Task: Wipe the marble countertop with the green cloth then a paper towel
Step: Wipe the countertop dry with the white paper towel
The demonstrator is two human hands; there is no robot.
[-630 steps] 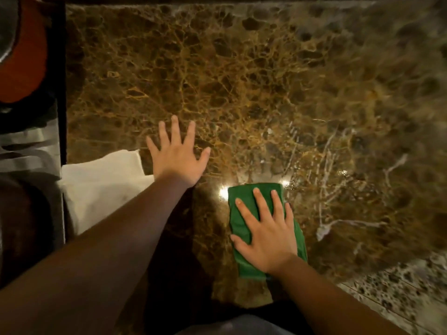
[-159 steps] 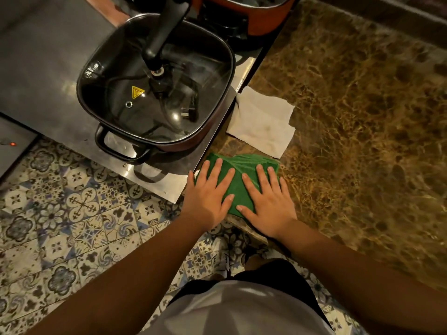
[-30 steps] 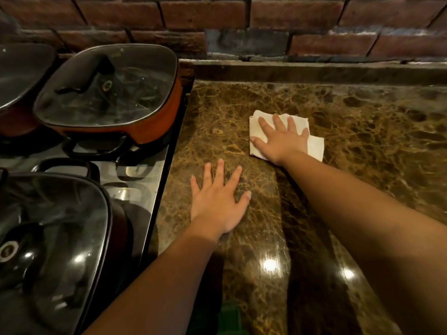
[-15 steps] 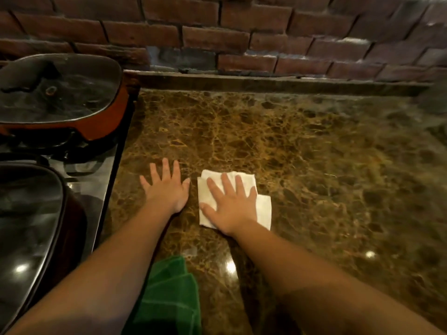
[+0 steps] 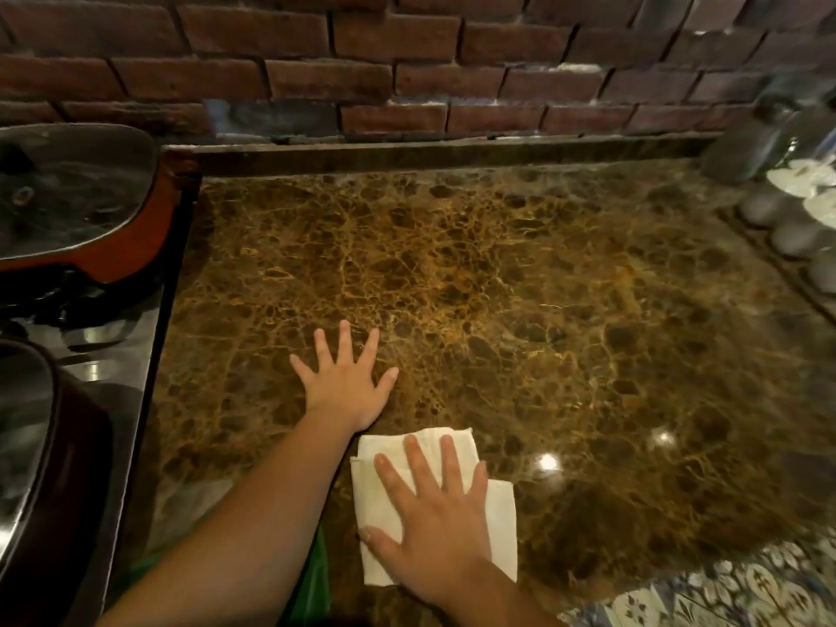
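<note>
Dim, warm lighting. Two glare spots on the countertop (image 5: pixel 497 273) near its front edge. Right edge blurred; brick lines bow.

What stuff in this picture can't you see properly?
- Green cloth: head view, mostly hidden under the left forearm.
- Jars at the right edge: blurred and cut off.
- Paper towel: its middle is covered by the right hand.
- Pan: cut off at the left edge.

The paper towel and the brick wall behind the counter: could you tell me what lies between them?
In the head view, only bare marble countertop stretches from the paper towel to the brick wall. The left hand lies flat just left of that line.
</note>
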